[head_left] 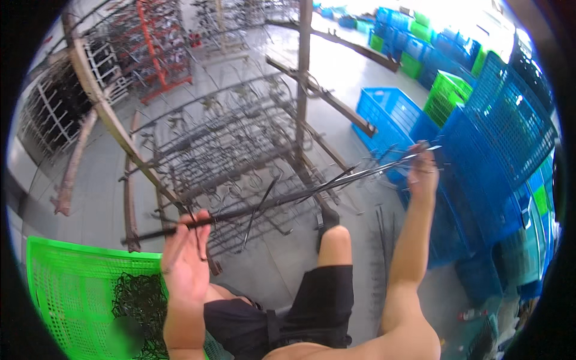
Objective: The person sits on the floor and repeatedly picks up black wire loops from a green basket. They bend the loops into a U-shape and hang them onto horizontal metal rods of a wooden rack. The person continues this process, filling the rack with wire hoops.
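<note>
A long dark metal hanging bar [282,199] with thin hooks along it slants across in front of me, its right end higher. My left hand [187,258] grips it near its left end, the palm showing and the fingers curled at the bar. Out to the right, my right hand [423,171] is closed around the other end, where thin wires stick out; its fingers are slightly blurred. Behind the bar stands a metal rack [304,90] with projecting arms, and a lattice of hooked wire hangers [234,129] fills its lower part.
At lower left a green plastic basket [66,255] holds a pile of small dark hooks [139,297]. Blue crates [480,174] are stacked close on my right, with a blue bin [390,102] and a green crate [449,93] beyond. An orange rack [150,48] stands far left.
</note>
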The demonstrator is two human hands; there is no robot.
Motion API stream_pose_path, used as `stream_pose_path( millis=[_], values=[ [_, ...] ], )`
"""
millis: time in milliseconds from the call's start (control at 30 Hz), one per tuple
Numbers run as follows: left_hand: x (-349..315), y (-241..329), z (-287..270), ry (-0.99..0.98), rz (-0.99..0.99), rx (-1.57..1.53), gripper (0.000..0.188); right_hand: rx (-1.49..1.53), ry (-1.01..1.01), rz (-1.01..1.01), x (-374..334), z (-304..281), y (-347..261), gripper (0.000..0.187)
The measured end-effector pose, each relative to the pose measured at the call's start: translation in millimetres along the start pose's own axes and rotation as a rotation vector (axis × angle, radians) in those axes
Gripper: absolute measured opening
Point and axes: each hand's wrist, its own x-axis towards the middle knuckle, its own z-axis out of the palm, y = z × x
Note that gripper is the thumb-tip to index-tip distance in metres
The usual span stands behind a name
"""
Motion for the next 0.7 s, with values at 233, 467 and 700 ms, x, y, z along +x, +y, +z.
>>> stream_pose_path(
  millis=[233,467,700],
  values=[
    [-37,-70,-113,0.373,-0.284,0.004,0.015,-0.207,0.088,0.535,-67,-59,185,0.020],
    [-18,-84,-182,0.534,-0.246,-0.040,0.013,-0.209,0.112,0.756,-90,-35,243,0.022],
    [36,-150,-232,0.637,-0.354,-0.084,0.016,-0.614,0.208,0.601,-128,-70,174,0.038]
  ],
)
